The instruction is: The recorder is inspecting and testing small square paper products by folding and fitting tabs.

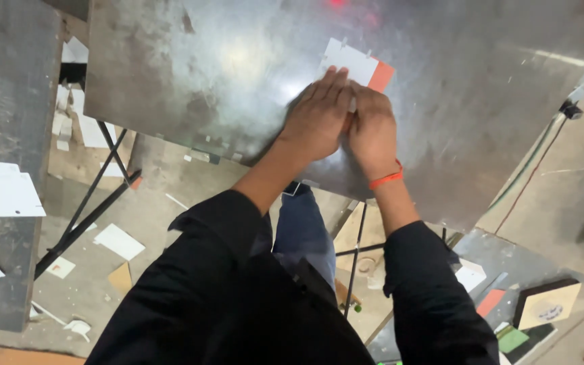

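Observation:
A flat piece of white card with an orange end (353, 64) lies on a scuffed metal table (170, 74). My left hand (318, 111) lies flat, palm down, on the card's near edge with the fingers together. My right hand (372, 128) presses down beside it, touching the left, with an orange band on the wrist. Both hands cover the near part of the card, so only its far end shows. Black sleeves reach to my forearms.
White card offcuts (5, 189) lie on a dark bench at the left and more scraps (117, 240) litter the floor. Black table legs (82, 216) cross below the table. At lower right a surface holds coloured cards and a dark framed panel (547, 305).

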